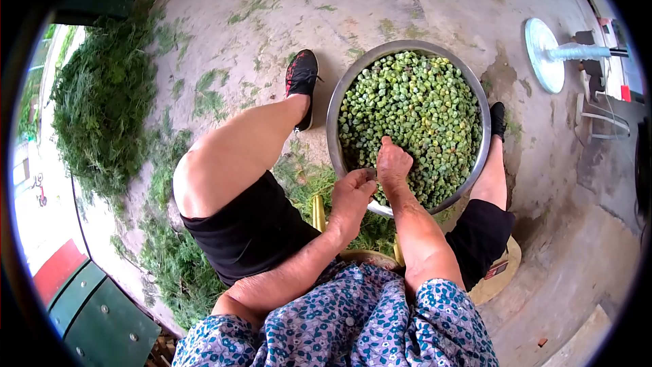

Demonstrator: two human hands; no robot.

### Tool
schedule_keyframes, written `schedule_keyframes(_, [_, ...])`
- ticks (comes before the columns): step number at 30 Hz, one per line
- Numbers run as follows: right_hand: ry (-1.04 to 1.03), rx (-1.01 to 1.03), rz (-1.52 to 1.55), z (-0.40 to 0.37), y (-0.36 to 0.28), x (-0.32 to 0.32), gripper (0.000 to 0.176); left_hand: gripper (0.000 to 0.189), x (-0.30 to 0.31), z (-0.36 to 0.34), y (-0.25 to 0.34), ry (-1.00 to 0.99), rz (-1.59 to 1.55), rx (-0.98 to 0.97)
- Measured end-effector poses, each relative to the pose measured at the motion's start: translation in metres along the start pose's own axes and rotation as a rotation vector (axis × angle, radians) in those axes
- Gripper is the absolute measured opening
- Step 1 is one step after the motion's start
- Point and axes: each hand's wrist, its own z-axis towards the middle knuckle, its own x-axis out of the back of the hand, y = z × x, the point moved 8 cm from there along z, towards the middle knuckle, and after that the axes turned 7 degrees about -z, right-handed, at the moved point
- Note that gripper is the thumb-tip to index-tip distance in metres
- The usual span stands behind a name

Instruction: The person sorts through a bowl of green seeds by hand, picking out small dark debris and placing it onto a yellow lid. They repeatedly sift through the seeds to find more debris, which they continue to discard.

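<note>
So the little green cones [422, 110], or whatever they are exactly, sit in a big metal basin [332, 122] just right of centre in the frame, filling most of it. Each one looks tiny, so probably next to no weight apiece, fairly firm, a bit knobbly, and not something that'd crush from an ordinary pinch. Thumb and fingertip round the middle of a single one seems the sensible hold; for a bunch, a cupped palm, since they'd likely roll and spill off a flat hand. The whole basinful is another story: likely heavy, with smooth metal that could get slippery, so that'd want both hands on opposite sides of the rim. As for the grip, the right hand [396, 165] is over the lower-left part of the heap with its fingers folded in, the cones right under and around it, but I can't tell if any are caught inside. The left hand [352, 198] is at the basin's lower-left edge, fingers curled and fingertips drawn together next to the right wrist; might be something small in that pinch, can't say for sure. Most of the cones lie up and right of both hands, well within reach.
</note>
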Motion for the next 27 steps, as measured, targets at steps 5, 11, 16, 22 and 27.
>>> schedule_keyframes(5, [-0.032, -0.019, 0.001, 0.001, -0.001, -0.001, 0.006, 0.023, -0.001, -0.001, 0.000, -0.004, 0.000, 0.020])
schedule_keyframes(11, [-0.018, -0.030, 0.120, -0.004, 0.006, 0.003, 0.011, 0.025, -0.002, 0.001, -0.003, -0.015, 0.022, -0.011])
schedule_keyframes(16, [0.070, -0.172, 0.249, -0.022, 0.029, 0.011, 0.014, 0.026, -0.004, -0.005, -0.002, -0.017, 0.046, 0.022])
schedule_keyframes(22, [0.140, -0.048, 0.179, -0.014, 0.013, 0.023, 0.020, 0.026, 0.000, -0.002, -0.008, -0.020, 0.080, 0.018])
schedule_keyframes(27, [0.014, 0.039, 0.021, 0.002, 0.001, 0.016, 0.020, 0.023, -0.003, -0.001, -0.012, -0.009, 0.117, 0.026])
